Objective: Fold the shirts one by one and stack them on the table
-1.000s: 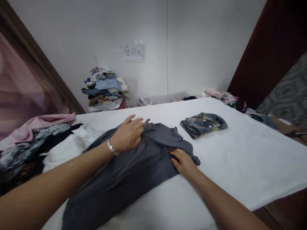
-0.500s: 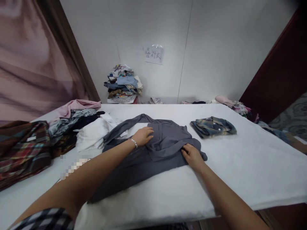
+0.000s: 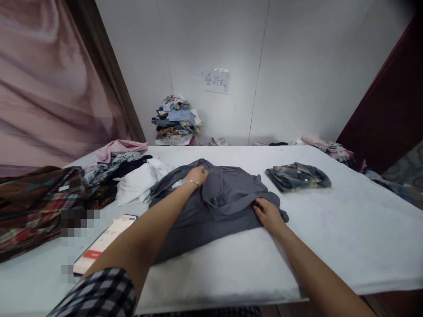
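A dark grey shirt (image 3: 231, 189) lies spread and rumpled on the white-covered table in front of me, one sleeve curving along its far left side. My left hand (image 3: 198, 176), with a bracelet at the wrist, is closed in a pinch on the shirt's fabric near its upper middle. At the shirt's right side, my right hand (image 3: 267, 213) has its fingers closed on a fold of the cloth, the fingertips partly hidden by it. Right of the shirt rests a folded plaid shirt (image 3: 297, 177).
On the left lie a brown and red plaid garment (image 3: 42, 198), a white garment (image 3: 137, 182) and other clothes. A phone (image 3: 105, 242) is partly behind my left forearm. A tall clothes pile (image 3: 176, 121) stands by the wall, below a paper sign (image 3: 216, 82).
My left hand's fingers have gone from spread on the shirt to a pinch, a little farther left on it. My right hand stays at the same fold. More of the phone shows.
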The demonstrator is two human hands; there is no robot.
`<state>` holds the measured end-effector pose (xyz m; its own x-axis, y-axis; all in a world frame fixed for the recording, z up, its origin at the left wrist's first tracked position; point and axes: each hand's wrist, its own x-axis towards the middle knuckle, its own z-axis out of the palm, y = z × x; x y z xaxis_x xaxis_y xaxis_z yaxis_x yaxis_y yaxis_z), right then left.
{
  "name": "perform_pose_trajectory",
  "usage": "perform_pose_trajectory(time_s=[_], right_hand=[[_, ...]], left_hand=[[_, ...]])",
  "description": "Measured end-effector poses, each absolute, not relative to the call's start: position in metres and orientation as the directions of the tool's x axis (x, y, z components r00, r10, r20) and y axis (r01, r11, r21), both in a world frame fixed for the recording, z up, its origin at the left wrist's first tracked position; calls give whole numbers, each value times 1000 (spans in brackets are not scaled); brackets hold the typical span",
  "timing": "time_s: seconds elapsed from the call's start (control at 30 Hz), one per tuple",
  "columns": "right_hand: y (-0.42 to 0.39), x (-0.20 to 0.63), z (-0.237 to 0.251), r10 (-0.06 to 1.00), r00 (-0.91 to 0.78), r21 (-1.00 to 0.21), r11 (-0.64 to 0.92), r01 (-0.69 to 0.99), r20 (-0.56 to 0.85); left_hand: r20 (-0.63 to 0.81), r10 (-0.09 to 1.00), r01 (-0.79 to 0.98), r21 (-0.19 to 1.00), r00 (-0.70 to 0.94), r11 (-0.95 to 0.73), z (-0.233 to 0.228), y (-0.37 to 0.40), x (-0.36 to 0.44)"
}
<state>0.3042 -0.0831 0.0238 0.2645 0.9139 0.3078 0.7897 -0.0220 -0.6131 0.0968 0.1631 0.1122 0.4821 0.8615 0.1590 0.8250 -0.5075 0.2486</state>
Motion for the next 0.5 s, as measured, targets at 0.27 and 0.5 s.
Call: perform_pose_trajectory(time_s=[0.27, 0.5], right_hand=[[-84, 307, 18, 876, 395, -729, -76, 680, 277], [-76, 319, 2, 810, 548, -902, -57, 428, 209]], left_hand=[[547, 769, 859, 162, 332, -486, 174, 122, -23], [397, 777, 723, 316, 488, -615, 114, 65, -99]])
